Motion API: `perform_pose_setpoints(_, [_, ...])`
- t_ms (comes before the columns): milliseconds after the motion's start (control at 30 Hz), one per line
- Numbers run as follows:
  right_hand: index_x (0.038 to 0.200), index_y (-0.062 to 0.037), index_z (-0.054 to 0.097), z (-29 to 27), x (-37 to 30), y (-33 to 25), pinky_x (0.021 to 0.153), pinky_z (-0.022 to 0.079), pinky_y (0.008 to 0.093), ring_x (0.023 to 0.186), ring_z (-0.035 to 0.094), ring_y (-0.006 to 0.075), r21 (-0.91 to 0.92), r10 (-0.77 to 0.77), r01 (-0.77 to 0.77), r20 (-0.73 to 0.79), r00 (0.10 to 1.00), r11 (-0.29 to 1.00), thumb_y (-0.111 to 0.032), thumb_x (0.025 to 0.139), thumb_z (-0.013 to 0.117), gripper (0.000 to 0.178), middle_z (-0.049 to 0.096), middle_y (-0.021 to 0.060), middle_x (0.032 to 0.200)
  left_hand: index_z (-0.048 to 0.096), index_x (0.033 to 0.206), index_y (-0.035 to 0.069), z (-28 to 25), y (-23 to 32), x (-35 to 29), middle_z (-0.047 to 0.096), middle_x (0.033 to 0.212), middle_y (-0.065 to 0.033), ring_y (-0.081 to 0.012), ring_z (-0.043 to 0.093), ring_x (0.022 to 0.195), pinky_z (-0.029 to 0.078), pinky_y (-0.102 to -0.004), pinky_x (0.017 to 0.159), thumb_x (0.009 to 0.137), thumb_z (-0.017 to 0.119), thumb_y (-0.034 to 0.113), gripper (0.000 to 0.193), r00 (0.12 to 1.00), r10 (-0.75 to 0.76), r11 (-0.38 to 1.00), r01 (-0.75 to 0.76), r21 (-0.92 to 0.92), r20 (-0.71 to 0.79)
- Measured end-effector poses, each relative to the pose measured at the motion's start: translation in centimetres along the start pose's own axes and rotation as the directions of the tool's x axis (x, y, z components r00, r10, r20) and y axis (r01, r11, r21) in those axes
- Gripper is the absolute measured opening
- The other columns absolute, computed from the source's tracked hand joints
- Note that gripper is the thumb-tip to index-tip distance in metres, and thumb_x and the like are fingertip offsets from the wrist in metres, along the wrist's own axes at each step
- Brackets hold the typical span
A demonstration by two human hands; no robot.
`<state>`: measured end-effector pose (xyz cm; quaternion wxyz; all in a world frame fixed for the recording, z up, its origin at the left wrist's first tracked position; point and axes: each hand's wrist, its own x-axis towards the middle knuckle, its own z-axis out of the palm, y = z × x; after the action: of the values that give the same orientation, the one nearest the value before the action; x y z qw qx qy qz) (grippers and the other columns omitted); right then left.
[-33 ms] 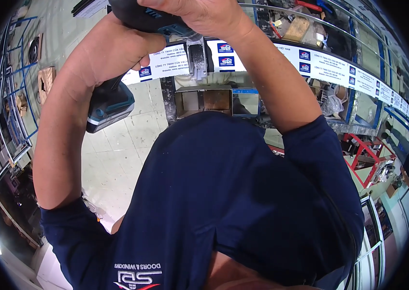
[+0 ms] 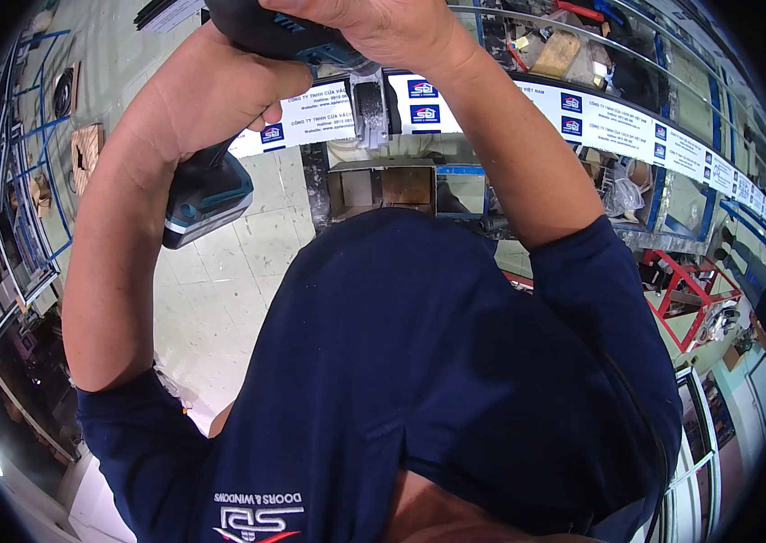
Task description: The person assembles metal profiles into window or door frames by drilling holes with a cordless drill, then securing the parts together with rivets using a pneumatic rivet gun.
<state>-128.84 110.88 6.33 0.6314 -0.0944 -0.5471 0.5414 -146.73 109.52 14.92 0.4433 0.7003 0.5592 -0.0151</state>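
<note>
A pistol-shaped cordless power tool (image 2: 279, 41), black and teal, is at the top of the view; its exact kind is hard to tell. My left hand (image 2: 211, 100) is wrapped round its handle, with the battery (image 2: 208, 213) hanging below the wrist. Over the tool's body, my right hand (image 2: 392, 27) grips from above, partly cut off by the upper edge. The tool's nose is at a dusty grey notched part (image 2: 370, 113) on a long profile (image 2: 509, 127) covered in white and blue printed film. The working tip is hidden.
Beneath the profile stands a blue-framed bench with open compartments (image 2: 405, 187). Beyond it lie a wooden block (image 2: 555, 54) and red tools (image 2: 579, 11). A red metal frame (image 2: 686, 299) stands at the right, blue racks (image 2: 43, 154) at the left. Tiled floor (image 2: 220, 290) shows between.
</note>
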Motion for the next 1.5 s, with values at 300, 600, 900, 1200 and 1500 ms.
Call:
perform_pose_setpoints(300, [0.134, -0.001, 0.067, -0.2, 0.2, -0.1, 0.092, 0.054, 0.0292, 0.102, 0.065, 0.0149, -0.115, 0.033, -0.029, 0.04, 0.999, 0.993, -0.04, 0.096, 0.085, 0.058, 0.07, 0.0058, 0.112, 0.071, 0.083, -0.002, 0.2, -0.6, -0.1, 0.063, 0.064, -0.0035, -0.0099, 0.057, 0.058, 0.044, -0.0298, 0.054, 0.082, 0.071, 0.013, 0.015, 0.999, -0.033, 0.999, 0.032, -0.009, -0.014])
perform_pose_setpoints(600, [0.13, -0.001, 0.068, 0.0, 0.2, 0.0, 0.089, 0.055, 0.0294, 0.1, 0.065, 0.0146, -0.093, 0.024, -0.02, 0.037, 0.999, 0.995, -0.043, 0.095, 0.085, 0.057, 0.07, 0.0054, 0.11, 0.071, 0.077, 0.0, 0.2, -0.2, -0.5, 0.065, 0.065, -0.0031, -0.0114, 0.061, 0.061, 0.047, -0.0304, 0.057, 0.09, 0.074, 0.012, 0.018, 0.999, -0.052, 0.999, 0.052, -0.005, 0.001])
perform_pose_setpoints(900, [0.129, -0.0014, 0.069, 0.1, 0.3, 0.4, 0.088, 0.055, 0.0285, 0.098, 0.064, 0.0141, -0.103, 0.007, -0.005, 0.02, 1.0, 0.995, -0.043, 0.095, 0.085, 0.056, 0.069, 0.0047, 0.109, 0.072, 0.078, -0.001, 0.1, 0.0, -0.5, 0.064, 0.065, -0.0029, -0.0112, 0.06, 0.061, 0.046, -0.0306, 0.059, 0.092, 0.074, 0.013, 0.019, 1.0, 0.003, 0.999, -0.002, 0.039, -0.009])
perform_pose_setpoints(1200, [0.127, -0.0023, 0.07, 0.0, 0.3, 0.4, 0.086, 0.055, 0.0284, 0.096, 0.064, 0.0138, -0.044, 0.019, -0.017, 0.043, 0.999, 0.999, -0.042, 0.095, 0.086, 0.053, 0.068, 0.0036, 0.106, 0.071, 0.077, 0.0, 0.5, 0.0, -0.4, 0.064, 0.065, -0.0023, -0.0106, 0.06, 0.061, 0.045, -0.0296, 0.058, 0.091, 0.074, 0.012, 0.018, 0.998, -0.051, 0.998, 0.052, 0.018, -0.038])
perform_pose_setpoints(1500, [0.125, -0.0028, 0.07, 0.0, 0.5, 0.2, 0.084, 0.055, 0.0283, 0.094, 0.063, 0.013, -0.074, 0.028, -0.023, 0.062, 0.998, 0.997, -0.042, 0.095, 0.085, 0.052, 0.068, 0.0025, 0.104, 0.071, 0.077, 0.001, 0.4, -0.2, -0.6, 0.064, 0.065, -0.0019, -0.0103, 0.06, 0.061, 0.044, -0.029, 0.057, 0.091, 0.075, 0.013, 0.018, 0.999, -0.013, 1.0, 0.012, -0.015, -0.03])
